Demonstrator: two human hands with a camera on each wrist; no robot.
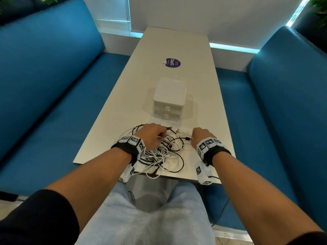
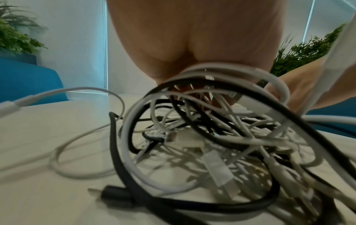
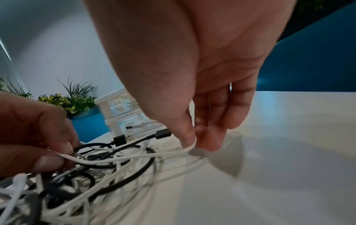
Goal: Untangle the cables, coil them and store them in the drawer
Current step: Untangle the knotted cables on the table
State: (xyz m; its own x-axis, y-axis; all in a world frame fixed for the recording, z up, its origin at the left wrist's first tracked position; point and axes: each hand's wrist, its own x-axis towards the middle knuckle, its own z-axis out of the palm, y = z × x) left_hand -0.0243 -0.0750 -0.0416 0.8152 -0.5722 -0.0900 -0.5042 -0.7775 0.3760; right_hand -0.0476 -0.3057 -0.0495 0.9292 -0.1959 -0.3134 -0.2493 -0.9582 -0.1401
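Tangle (image 1: 160, 152): black and white cables heaped at near edge of surface (image 1: 113, 110), between both wrists.
Left hand (image 1: 150, 137): on top of heap, grip pinching white cable (image 3: 123, 158) at its heap end.
Right hand (image 1: 200, 137): just right of heap, grip pinching same cable's free end.
Axis: held strand runs left–right between grips; rest of it lies leftward, inside heap.
Drawer unit (image 1: 169, 99): beyond heap, both drawers closed.
Unclear: strand's route through knot; left fingertips hidden by loops.

Cool window backlight; wrist views blurred, perhaps from motion.
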